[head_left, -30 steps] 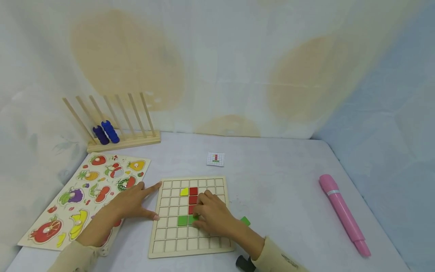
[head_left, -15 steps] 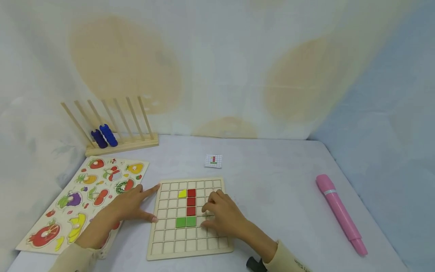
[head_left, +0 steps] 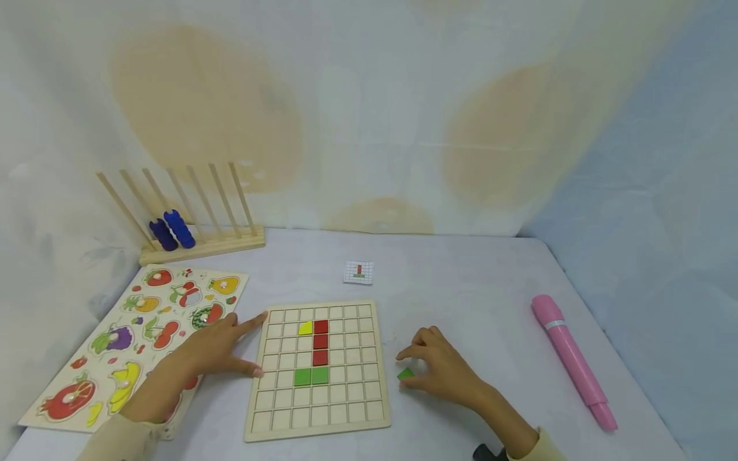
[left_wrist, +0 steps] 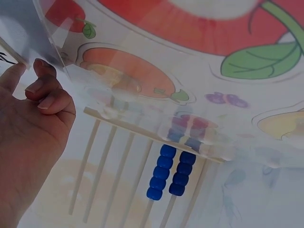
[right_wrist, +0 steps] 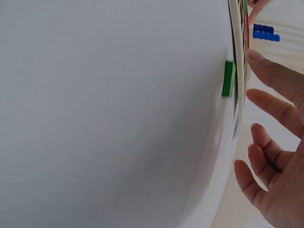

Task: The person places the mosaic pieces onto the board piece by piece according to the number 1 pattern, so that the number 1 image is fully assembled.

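Note:
A wooden grid board point(head_left: 352, 410) lies in the middle of the table. On it sit a yellow tile point(head_left: 305, 328), a red column of tiles point(head_left: 320, 342) and two green tiles side by side point(head_left: 311, 376). My left hand point(head_left: 212, 346) touches the board's left edge with the thumb and forefinger spread along it; its other fingers are curled in the left wrist view. Right of the board, my right hand point(head_left: 444, 368) hovers over a loose green tile point(head_left: 405, 373). In the right wrist view its thumb and fingers stand apart, not touching that tile point(right_wrist: 228, 79).
A fruit puzzle board point(head_left: 167, 307) lies at the left, partly under my left forearm. Behind it stands a peg abacus point(head_left: 230, 242) with blue beads. A small pattern card point(head_left: 359, 273) lies beyond the grid board, and a pink marker-shaped object point(head_left: 576, 362) at the right.
My right hand has let go of the second green tile on the grid and moved right, off the board, to the loose green tile. The left hand stays at the board's edge.

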A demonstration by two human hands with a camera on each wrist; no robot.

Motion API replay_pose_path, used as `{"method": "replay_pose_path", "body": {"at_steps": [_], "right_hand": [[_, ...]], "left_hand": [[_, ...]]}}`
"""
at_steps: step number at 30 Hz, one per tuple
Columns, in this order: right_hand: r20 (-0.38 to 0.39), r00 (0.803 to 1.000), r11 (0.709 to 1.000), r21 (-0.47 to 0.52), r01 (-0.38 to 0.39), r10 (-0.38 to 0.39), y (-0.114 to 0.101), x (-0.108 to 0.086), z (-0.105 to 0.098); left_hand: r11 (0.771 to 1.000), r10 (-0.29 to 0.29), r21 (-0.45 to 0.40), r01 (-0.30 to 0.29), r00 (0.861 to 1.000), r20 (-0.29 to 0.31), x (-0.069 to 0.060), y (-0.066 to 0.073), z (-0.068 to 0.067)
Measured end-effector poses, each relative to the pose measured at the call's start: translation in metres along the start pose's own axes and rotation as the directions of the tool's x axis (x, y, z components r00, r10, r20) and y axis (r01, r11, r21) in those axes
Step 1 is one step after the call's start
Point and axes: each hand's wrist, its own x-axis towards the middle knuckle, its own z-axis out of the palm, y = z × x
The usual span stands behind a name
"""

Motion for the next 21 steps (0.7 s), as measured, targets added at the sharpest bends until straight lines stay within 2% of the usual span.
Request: {"method": "replay_pose_path", "body": {"at_steps": [6, 10, 15, 21], "right_hand": [[0.023, 0.998, 0.998, -0.017, 0.059, -0.058, 0.011, -0.008, -0.004], [0.044, 0.998, 0.998, -0.032, 0.055, -0.053, 0.013, -0.011, -0.003], [0.007, 0.999, 0.997, -0.064, 0.050, -0.049, 0.014, -0.013, -0.001], [-0.040, 0.996, 0.994, -0.080, 0.075, -0.078, 0.010, -0.012, 0.003]], "left_hand": [[1.000, -0.008, 0.001, 0.008, 1.000, -0.003, -0.003, -0.001, -0.002], [1.000, -0.005, -0.002, 0.005, 1.000, -0.004, -0.004, 0.000, -0.002], [1.000, 0.000, 0.000, 0.000, 1.000, -0.009, -0.003, 0.001, -0.002], [1.000, 0.017, 0.018, -0.017, 1.000, -0.020, -0.001, 0.001, -0.002]]}}
